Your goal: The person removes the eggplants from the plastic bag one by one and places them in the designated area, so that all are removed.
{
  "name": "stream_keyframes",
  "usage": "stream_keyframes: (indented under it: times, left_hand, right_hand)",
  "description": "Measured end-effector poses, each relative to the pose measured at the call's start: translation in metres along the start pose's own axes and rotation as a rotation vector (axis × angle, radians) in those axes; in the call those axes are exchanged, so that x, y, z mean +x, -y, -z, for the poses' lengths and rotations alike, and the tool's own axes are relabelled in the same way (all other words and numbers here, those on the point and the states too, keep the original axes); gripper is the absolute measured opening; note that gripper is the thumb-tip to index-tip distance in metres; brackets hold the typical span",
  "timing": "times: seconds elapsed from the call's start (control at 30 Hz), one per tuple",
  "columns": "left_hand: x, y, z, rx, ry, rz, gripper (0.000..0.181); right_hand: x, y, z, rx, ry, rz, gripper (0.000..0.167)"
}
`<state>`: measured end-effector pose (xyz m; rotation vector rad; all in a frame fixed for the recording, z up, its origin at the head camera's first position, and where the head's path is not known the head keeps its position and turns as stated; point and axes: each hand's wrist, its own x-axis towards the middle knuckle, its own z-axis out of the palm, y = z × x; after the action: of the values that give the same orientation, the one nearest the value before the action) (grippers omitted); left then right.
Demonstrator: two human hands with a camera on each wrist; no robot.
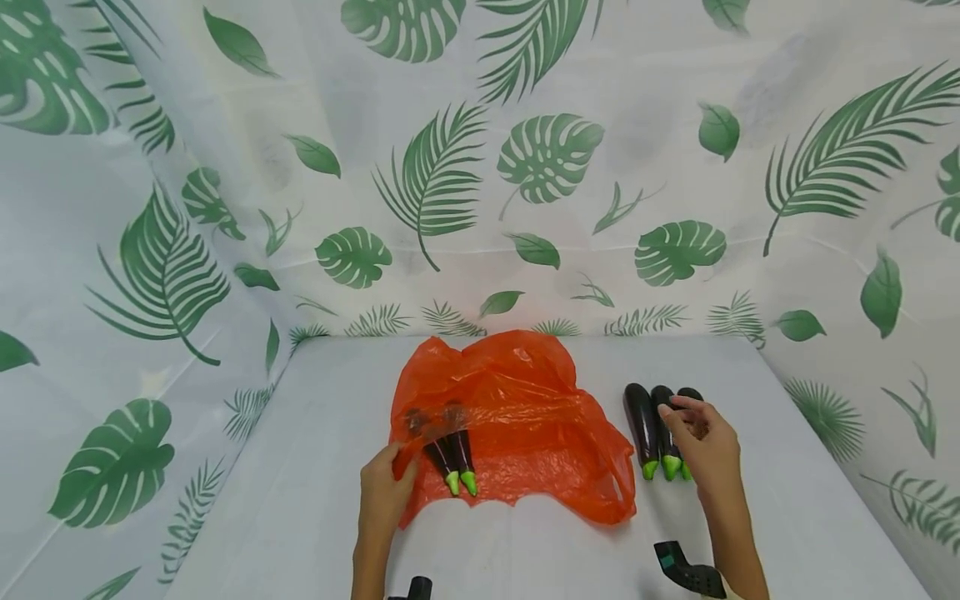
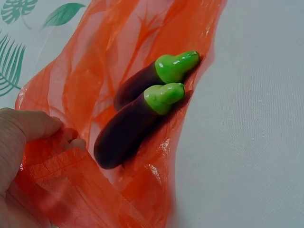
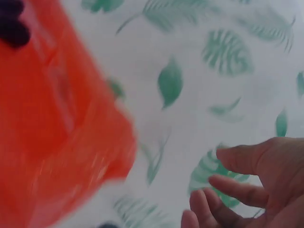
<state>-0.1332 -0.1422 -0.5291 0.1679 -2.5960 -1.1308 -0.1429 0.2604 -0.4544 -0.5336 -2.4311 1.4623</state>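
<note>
A thin orange-red plastic bag (image 1: 540,475) is spread across the middle of the table. Two dark eggplants (image 2: 128,128) with bright green stem ends lie at its left part, their far ends under the see-through plastic in the head view. My left hand (image 1: 381,496) pinches the bag's left edge between thumb and fingers, beside these eggplants. To the right of the bag, three more eggplants (image 1: 639,425) lie side by side, stems toward me. Over the rightmost of them hovers my right hand (image 1: 708,446), fingers loosely bent and apart, holding nothing in the right wrist view.
The white tabletop (image 1: 315,467) runs back to a white sheet wall (image 1: 465,200) printed with green leaves, which also closes off both sides. Black wrist camera mounts (image 1: 686,571) show at the bottom of the head view.
</note>
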Motion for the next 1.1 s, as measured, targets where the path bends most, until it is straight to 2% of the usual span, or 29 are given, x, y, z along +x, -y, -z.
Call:
stream_keyframes:
  times: [0.1, 0.2, 0.3, 0.4, 0.5, 0.53, 0.6, 0.7, 0.8, 1.0, 1.1]
  left_hand:
    - [0.001, 0.002, 0.001, -0.004, -0.011, -0.008, 0.014]
    - [0.001, 0.003, -0.001, -0.016, -0.013, -0.01, 0.013]
    - [0.0, 0.004, -0.001, -0.017, -0.025, -0.021, 0.011]
    - [0.0, 0.006, -0.002, -0.011, -0.036, -0.036, 0.01]
    - [0.0, 0.006, -0.003, -0.015, -0.038, -0.046, 0.009]
    - [0.001, 0.005, -0.003, -0.018, -0.037, -0.045, 0.009]
    - [0.002, 0.005, -0.004, -0.02, -0.031, -0.05, 0.009]
    - [0.003, 0.003, -0.005, -0.02, -0.026, -0.056, 0.009]
    - [0.003, 0.002, -0.005, -0.012, -0.019, -0.05, 0.01]
    - [0.004, 0.002, -0.003, -0.006, -0.013, -0.03, 0.011]
    - [0.005, 0.002, -0.003, -0.008, -0.015, -0.025, 0.01]
  right_hand:
    - [-0.014, 0.024, -0.004, 0.054, 0.099, 0.126, 0.043]
    - [-0.025, 0.039, -0.004, 0.06, 0.269, 0.244, 0.039]
    - [-0.032, 0.044, -0.009, 0.042, 0.554, 0.341, 0.035]
    - [-0.037, 0.041, -0.025, 0.004, 0.871, 0.408, 0.033]
    - [-0.041, 0.031, -0.049, 0.015, 1.13, 0.418, 0.032]
    - [-0.042, 0.028, -0.058, 0.025, 1.19, 0.403, 0.034]
    - [-0.043, 0.021, -0.076, 0.062, 1.259, 0.336, 0.036]
    - [-0.044, 0.014, -0.102, 0.112, 1.248, 0.199, 0.041]
    - [-0.046, 0.01, -0.126, 0.134, 1.153, 0.112, 0.046]
    - [-0.053, 0.01, -0.164, 0.214, 0.927, 0.031, 0.046]
    - [-0.057, 0.011, -0.177, 0.241, 0.845, 0.034, 0.043]
